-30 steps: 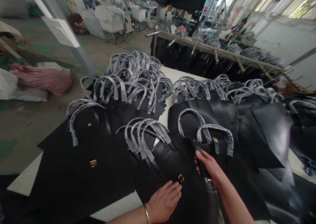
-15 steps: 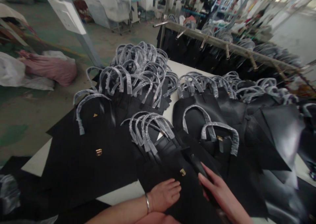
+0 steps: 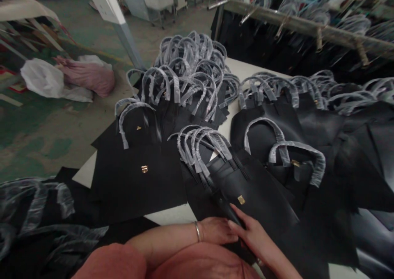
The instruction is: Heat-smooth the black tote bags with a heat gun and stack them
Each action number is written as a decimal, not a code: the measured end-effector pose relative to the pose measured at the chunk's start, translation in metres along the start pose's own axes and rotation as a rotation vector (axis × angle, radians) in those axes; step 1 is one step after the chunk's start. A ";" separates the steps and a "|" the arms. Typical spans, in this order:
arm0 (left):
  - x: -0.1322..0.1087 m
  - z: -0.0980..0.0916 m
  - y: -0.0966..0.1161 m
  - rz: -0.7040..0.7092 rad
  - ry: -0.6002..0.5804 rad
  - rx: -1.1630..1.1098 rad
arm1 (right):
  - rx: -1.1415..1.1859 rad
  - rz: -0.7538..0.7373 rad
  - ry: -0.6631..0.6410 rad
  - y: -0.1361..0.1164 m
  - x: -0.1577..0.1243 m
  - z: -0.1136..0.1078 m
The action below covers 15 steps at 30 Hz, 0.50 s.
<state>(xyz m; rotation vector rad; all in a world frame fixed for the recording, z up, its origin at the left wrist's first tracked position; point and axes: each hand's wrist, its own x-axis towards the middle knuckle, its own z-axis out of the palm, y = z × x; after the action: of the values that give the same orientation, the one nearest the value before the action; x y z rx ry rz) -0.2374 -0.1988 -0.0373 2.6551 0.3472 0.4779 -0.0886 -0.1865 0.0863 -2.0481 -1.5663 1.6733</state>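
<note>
My right hand (image 3: 250, 232) grips a long black stick-like tool (image 3: 229, 208); I cannot make out its exact kind. Under it lies a black leather bag panel (image 3: 261, 197) with a gold clasp plate (image 3: 241, 200) and handles wrapped in clear plastic (image 3: 200, 143). My left hand (image 3: 218, 230), with a silver bangle at the wrist, rests flat on the panel beside the right hand. Its fingers are stretched out and hold nothing visible; their tips come close to the tool. Another black panel (image 3: 123, 188) with a gold clasp (image 3: 144, 169) lies to the left.
Heaps of wrapped handles (image 3: 187, 61) on black panels cover the back of the white table (image 3: 243, 67). More bag pieces (image 3: 363, 160) lie to the right. A metal rack (image 3: 295, 20) stands behind, a post (image 3: 127, 41) at back left. Sacks (image 3: 83, 76) sit on the floor.
My view has tilted down and shifted left. My right hand and the tool have moved left across the panel, close beside my left hand. The panel's clasp end has turned somewhat.
</note>
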 end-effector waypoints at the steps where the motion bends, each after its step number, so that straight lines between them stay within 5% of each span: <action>1: 0.000 0.000 0.000 -0.004 -0.004 0.002 | -0.014 -0.041 0.008 -0.006 0.005 -0.001; 4: 0.001 -0.003 0.000 0.040 -0.015 0.008 | -0.004 -0.111 0.008 -0.016 0.011 -0.003; 10: 0.004 -0.018 0.000 0.024 -0.053 -0.018 | 0.041 0.062 -0.123 -0.007 0.005 -0.008; 15: 0.001 -0.019 -0.003 0.095 -0.055 0.018 | 0.038 -0.111 0.090 -0.030 0.023 -0.005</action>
<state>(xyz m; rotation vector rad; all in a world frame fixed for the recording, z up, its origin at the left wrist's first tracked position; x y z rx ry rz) -0.2443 -0.1889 -0.0218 2.7057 0.2100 0.4312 -0.1066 -0.1535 0.0900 -1.9503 -1.5758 1.5394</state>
